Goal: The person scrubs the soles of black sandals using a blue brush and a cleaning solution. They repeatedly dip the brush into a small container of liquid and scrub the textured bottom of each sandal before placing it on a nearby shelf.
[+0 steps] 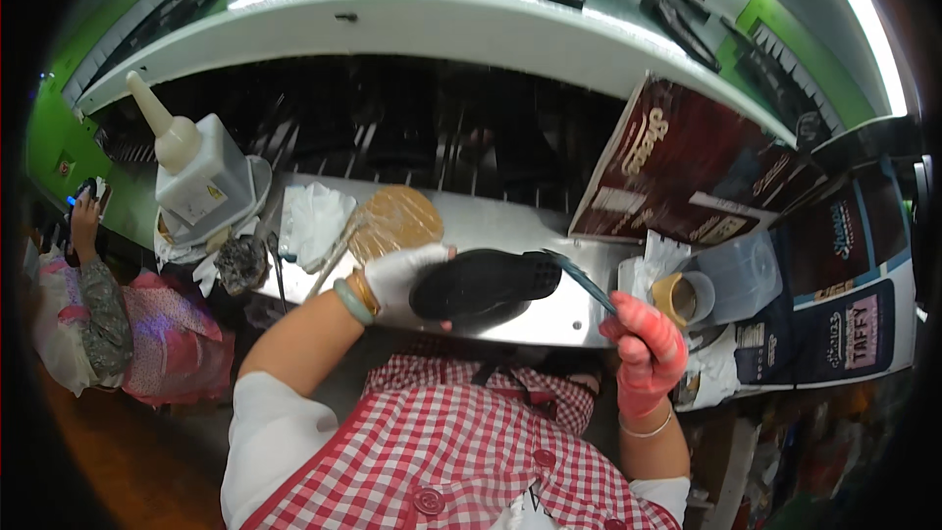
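Note:
My left hand (394,280), in a white glove with bare fingertips, grips a black shoe or shoe sole (479,283) by its left end. The piece lies lengthwise above the metal work surface (595,319), and its right end has small bumps or holes. My right hand (648,348), in a red glove, is closed around a thin teal brush (586,285). The brush's tip meets the right end of the black piece or hovers just over it. Beside my right hand stands a small cup (699,294) with a brownish rim.
A white bottle with a long nozzle (201,182), crumpled white cloth (314,221) and a plastic-wrapped brown pad (400,219) sit left. Right are a clear container (743,278) and a dark red carton (677,162). Beyond, a conveyor (392,20) carries black soles. Another person (108,334) works at far left.

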Action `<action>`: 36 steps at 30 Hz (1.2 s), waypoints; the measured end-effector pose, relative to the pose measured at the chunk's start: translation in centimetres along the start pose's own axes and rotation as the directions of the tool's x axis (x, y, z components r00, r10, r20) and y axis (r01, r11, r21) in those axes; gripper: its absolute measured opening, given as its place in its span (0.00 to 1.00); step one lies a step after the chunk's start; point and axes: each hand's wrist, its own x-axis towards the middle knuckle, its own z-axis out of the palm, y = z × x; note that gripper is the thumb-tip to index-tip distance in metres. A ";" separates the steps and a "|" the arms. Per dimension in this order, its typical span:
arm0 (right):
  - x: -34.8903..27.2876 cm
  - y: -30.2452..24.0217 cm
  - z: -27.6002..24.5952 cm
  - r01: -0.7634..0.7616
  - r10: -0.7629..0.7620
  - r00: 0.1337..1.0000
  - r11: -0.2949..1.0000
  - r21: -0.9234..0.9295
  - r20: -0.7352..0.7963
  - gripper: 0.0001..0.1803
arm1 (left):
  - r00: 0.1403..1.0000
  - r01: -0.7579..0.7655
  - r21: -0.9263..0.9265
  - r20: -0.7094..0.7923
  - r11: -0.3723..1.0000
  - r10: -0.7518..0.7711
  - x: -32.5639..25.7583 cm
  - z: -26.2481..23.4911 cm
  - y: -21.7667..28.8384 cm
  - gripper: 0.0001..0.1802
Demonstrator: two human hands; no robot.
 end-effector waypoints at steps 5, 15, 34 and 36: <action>-2.4 1.1 1.0 0.005 0.002 0.872 1.000 0.013 -0.490 0.21 | 0.767 -0.641 0.227 0.188 0.733 0.613 -6.0 4.6 1.7 0.41; -3.4 3.2 4.3 -0.181 0.151 0.921 0.982 -0.050 -0.360 0.16 | 0.300 -0.954 -0.092 -0.277 0.285 0.913 -6.2 9.2 21.3 0.32; -9.9 11.1 8.7 -0.136 0.188 0.981 0.850 -0.509 0.051 0.20 | -0.410 0.569 0.818 0.192 0.085 0.892 -22.7 -9.7 35.3 0.23; -8.8 11.1 9.2 -0.101 0.161 0.985 0.828 -0.552 0.060 0.20 | -0.432 0.688 0.654 0.021 0.315 0.901 -26.2 -11.6 37.9 0.26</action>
